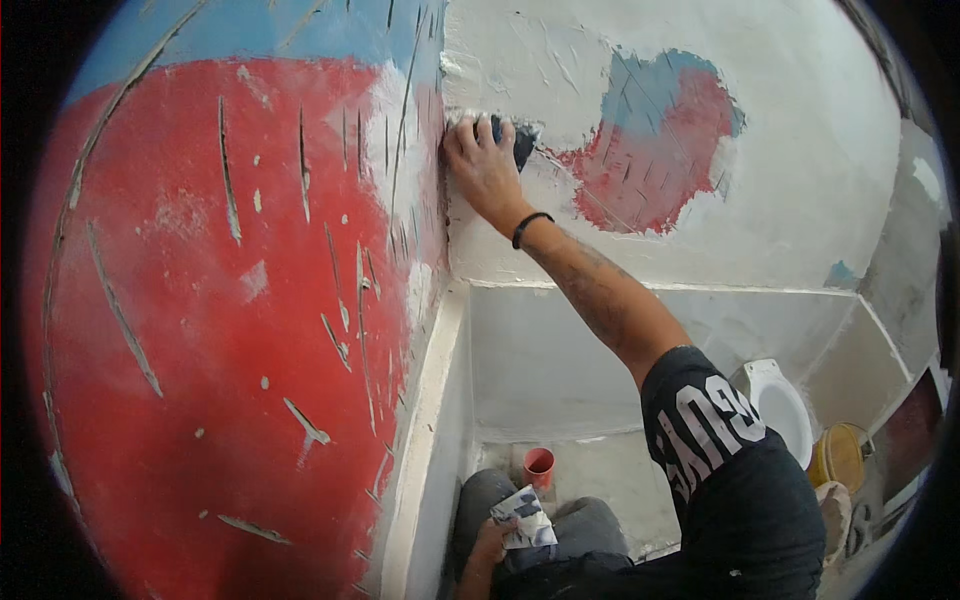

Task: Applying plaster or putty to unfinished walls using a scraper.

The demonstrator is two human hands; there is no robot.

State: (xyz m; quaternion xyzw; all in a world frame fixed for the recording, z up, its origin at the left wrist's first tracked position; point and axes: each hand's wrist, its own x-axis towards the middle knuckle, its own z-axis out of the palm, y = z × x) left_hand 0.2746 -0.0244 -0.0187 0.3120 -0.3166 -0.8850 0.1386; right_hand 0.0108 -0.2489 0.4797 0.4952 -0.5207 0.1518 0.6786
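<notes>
My right hand (487, 172) is stretched up to the inner corner, its fingers closed round a dark, putty-smeared scraper (525, 145) pressed against the white-coated wall (800, 140). Just right of the scraper, an uncoated patch (655, 150) of old red and blue paint shows, with gouged lines across it. Low down by my lap, my left hand (490, 541) grips a flat putty spreader (524, 518) carrying white putty and dark smears. Part of that hand's grip is hidden beneath the spreader.
On the left stands a red and blue wall (290, 260) with many gouges. Past my knees is a reddish pipe opening (539, 464) at the floor. A white toilet bowl (782, 412) and a yellow bucket (838, 457) stand to the right. A pale ledge (428, 430) runs along the left.
</notes>
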